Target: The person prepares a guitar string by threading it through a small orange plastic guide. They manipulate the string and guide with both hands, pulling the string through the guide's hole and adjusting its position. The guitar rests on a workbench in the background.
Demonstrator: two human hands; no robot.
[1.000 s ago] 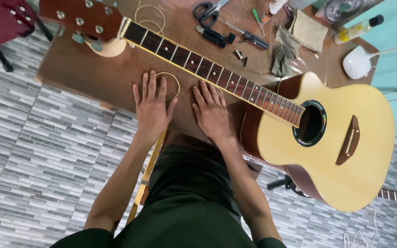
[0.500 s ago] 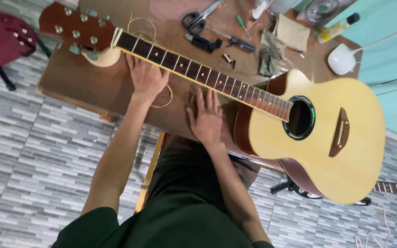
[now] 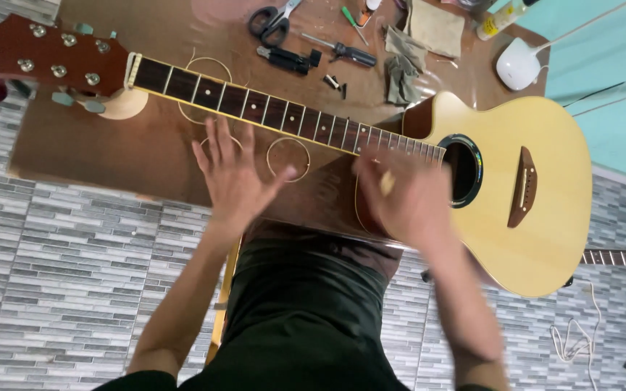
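1. Fingers of your left hand are spread flat and released, gripping nothing, palm down on the table just below the guitar's neck.
2. Your right hand is motion-blurred over the guitar, beside the sound hole at the neck end of the body; fingers look loose, but you can't tell if they grip anything.
3. Guitar lies flat, face up across the table, headstock off to the left, body overhanging the table edge on the right.
4. String coils: one just below the neck, between your hands; another tucked partly under the neck.
5. Above the neck: scissors, screwdrivers, grey cloth.
6. White lamp base above the guitar body.
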